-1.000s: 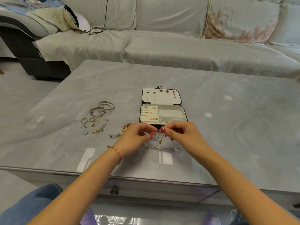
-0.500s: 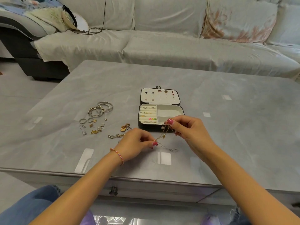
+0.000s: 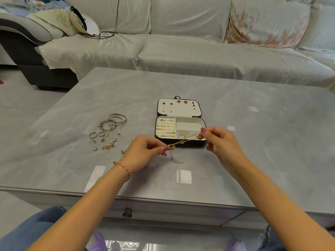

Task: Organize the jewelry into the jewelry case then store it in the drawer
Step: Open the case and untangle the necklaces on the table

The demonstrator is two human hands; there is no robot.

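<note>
Over table [image 3: 253, 142], L hand [image 3: 145, 151] & R hand [image 3: 220, 142] each pinched gold chain [image 3: 186, 140] ends, taut. Step: untangling. Next: coil chain into jewelry case [image 3: 188, 126] empty compartment.

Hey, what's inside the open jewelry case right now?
The jewelry case holds small rings and earrings, some neon-coloured, in its left slotted rows. Its upper right compartment looks bare. The gold chain, stretched between the left hand and right hand, partly covers the lower right compartment.

Left hand [image 3: 145, 153] hides chain [image 3: 184, 141] end; clasp too small.
</note>
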